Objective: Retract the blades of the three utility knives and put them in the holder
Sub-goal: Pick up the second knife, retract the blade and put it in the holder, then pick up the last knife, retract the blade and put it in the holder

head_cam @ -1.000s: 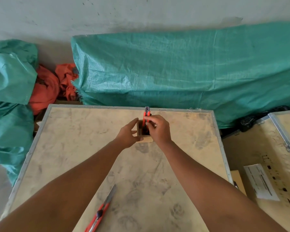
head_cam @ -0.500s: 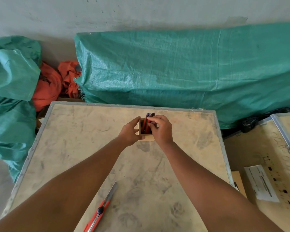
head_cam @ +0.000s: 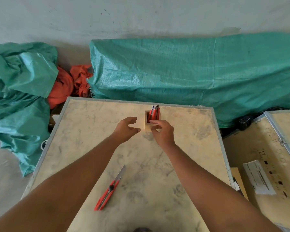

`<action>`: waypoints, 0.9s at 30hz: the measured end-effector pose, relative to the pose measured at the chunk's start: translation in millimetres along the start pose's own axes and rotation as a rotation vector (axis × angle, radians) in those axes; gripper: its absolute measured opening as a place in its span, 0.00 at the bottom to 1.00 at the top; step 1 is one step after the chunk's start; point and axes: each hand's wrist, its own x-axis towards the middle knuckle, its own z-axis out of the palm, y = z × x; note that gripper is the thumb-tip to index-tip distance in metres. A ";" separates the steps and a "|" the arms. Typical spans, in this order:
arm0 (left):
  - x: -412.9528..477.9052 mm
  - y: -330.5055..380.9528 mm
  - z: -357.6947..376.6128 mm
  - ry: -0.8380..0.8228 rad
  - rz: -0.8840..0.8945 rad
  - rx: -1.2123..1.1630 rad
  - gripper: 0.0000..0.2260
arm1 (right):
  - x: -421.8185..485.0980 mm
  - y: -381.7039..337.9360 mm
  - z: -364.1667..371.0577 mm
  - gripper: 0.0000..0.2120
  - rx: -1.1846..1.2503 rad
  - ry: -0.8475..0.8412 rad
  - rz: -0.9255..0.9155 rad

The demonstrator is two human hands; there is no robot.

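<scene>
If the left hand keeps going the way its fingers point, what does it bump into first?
Most likely the wooden holder: the left hand is open, its fingers aimed at the holder's near side, close but apparently not touching. Depth is hard to judge from this view.

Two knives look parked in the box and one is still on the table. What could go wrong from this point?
1. The knife on the table has its blade out, pointing away from the person; a careless grab could cut a hand.
2. The small wooden holder stands near the table's far edge, and the left hand is off it. Pushing in a third knife could tip it.
3. The knives in the holder lean and crowd the opening beside the right hand.
</scene>
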 end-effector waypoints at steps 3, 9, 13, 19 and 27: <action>-41.5 -32.2 -15.0 0.030 -0.046 -0.041 0.27 | -35.2 -8.8 12.7 0.11 0.047 -0.082 0.086; -123.0 -116.6 -21.4 0.047 -0.240 -0.084 0.23 | -122.0 -18.7 61.6 0.11 0.070 -0.299 0.275; -163.3 -160.0 -12.6 0.039 -0.343 -0.010 0.22 | -172.9 -17.7 94.6 0.11 0.033 -0.420 0.356; -200.9 -193.9 1.0 -0.052 -0.326 0.226 0.29 | -216.0 -22.8 132.4 0.13 0.067 -0.490 0.463; -206.7 -201.6 5.0 -0.047 -0.304 0.160 0.11 | -223.0 -25.4 148.3 0.13 0.066 -0.404 0.491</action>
